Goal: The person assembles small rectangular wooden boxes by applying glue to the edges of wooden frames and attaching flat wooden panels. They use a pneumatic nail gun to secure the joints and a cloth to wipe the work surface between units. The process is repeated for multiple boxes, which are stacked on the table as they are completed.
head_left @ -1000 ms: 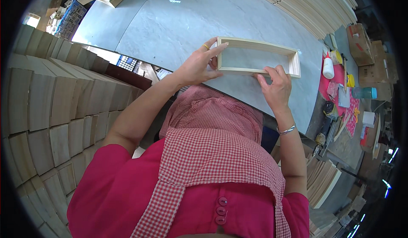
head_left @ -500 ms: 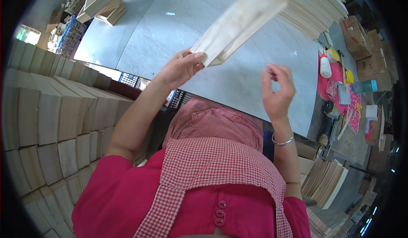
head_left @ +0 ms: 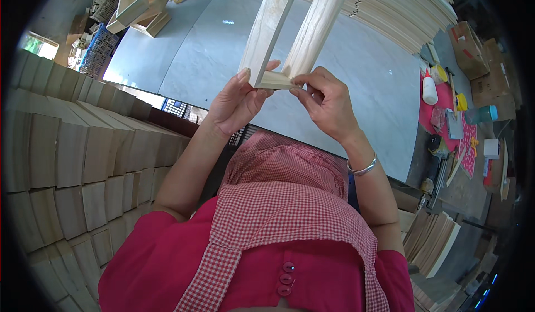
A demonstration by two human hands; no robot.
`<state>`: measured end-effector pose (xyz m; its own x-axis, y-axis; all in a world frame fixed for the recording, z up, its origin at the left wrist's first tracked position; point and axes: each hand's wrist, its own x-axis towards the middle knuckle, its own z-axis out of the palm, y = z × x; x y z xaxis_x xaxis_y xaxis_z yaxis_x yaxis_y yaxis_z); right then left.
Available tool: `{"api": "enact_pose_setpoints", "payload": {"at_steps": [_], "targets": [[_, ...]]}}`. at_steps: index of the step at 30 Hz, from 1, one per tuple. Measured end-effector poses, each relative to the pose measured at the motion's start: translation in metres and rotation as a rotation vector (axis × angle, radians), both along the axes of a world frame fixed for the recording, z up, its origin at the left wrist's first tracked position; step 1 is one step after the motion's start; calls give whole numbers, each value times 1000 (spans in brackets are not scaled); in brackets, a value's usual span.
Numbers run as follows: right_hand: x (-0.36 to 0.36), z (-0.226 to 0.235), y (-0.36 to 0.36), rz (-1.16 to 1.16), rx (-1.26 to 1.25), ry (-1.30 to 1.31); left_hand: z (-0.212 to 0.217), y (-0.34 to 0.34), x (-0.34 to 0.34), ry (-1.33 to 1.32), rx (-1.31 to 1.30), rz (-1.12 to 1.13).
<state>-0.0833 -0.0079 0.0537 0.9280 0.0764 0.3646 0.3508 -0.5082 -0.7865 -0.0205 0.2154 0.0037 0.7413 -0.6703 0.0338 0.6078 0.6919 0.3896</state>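
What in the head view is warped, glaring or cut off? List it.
Head view: fisheye bends the stacked wooden boards toward a black rim; a glare spot sits on the grey table; the wooden frame, held by left hand and right hand, runs off the top edge.

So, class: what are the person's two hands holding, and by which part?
Both hands hold a pale wooden frame by its near short end: left hand at the left corner, right hand pinching the right corner with its fingers.

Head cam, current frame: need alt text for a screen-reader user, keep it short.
A person's left hand and right hand hold a pale wooden frame up by its near end, above a grey table. Stacks of pale wooden boards stand to the left, a white bottle on a red mat to the right.
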Motion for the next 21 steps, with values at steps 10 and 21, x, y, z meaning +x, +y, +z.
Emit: {"api": "enact_pose_setpoints", "payload": {"at_steps": [10,21], "targets": [[-5,-3,8,0,187,-72,-4,-2,-10,77,53,5],[-15,-7,21,-154,295,-237,13,-17,-22,176,-96,-75]]}}
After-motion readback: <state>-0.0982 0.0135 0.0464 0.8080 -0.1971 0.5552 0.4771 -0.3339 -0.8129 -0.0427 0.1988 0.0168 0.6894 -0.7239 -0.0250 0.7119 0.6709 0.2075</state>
